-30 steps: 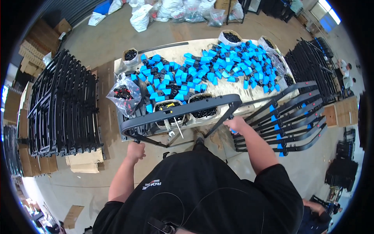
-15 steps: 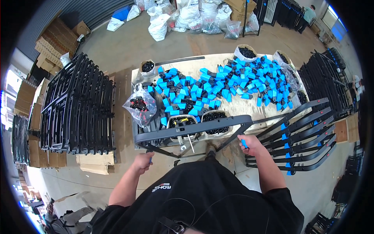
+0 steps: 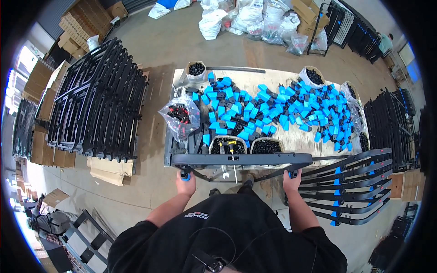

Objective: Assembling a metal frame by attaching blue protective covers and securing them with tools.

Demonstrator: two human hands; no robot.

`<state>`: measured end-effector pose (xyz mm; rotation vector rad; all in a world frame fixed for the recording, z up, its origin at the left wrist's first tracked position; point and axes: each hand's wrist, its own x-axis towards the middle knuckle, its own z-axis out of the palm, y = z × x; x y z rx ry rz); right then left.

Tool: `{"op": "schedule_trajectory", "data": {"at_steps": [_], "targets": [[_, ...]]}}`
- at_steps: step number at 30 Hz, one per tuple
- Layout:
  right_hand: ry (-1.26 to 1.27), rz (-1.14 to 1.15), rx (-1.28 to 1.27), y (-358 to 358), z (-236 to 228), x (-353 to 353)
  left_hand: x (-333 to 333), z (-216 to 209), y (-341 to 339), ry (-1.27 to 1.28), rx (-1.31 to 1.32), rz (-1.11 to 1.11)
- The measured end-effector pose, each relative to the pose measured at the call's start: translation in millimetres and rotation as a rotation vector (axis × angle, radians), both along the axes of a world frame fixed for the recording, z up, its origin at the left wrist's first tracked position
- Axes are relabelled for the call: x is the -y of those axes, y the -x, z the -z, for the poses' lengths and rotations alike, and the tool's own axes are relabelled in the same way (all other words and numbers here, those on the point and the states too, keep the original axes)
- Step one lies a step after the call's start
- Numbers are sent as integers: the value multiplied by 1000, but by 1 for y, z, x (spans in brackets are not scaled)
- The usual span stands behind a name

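Note:
A black metal frame (image 3: pixel 268 159) with rounded corners stands at the table's near edge, its long bar running left to right in front of me. Below its left corner, my left hand (image 3: pixel 186 185) is closed on a blue-and-black plastic piece (image 3: pixel 185 176), held against the frame. My right hand (image 3: pixel 292 183) grips another blue-and-black plastic piece (image 3: pixel 292 174) below the right corner; the fingers partly cover it. Just behind the bar are a yellow-handled tool (image 3: pixel 231 144) and a wrench (image 3: pixel 226 175); the bar hides their middles.
Blue-and-black pieces (image 3: pixel 291 107) lie heaped over the table (image 3: pixel 291 134). Tubs of black parts (image 3: pixel 266 146) and a plastic bag (image 3: pixel 180 116) stand along its edges. Curved black frames (image 3: pixel 350 191) jut out at right; stacked frames (image 3: pixel 98 104) stand at left.
My hands have come up to the frame's corners with the blue-and-black pieces. The frame's bar now lies level instead of slanting, and the whole view has shifted.

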<state>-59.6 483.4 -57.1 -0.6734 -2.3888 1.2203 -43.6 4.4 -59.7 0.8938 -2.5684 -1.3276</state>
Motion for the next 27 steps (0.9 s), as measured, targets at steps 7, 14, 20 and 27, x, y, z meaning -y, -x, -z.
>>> {"op": "schedule_trajectory", "data": {"at_steps": [7, 14, 20, 27], "targets": [[183, -378, 440, 4, -33, -27, 40, -22, 11, 97, -41, 518], [-82, -208, 508, 2, 7, -38, 49, 8, 21, 47, -31, 602], [-74, -366, 520, 4, -68, -23, 46, -7, 15, 108, -25, 540], [46, -39, -229, 24, -224, -49, 48, -26, 23, 102, -3, 612]]}}
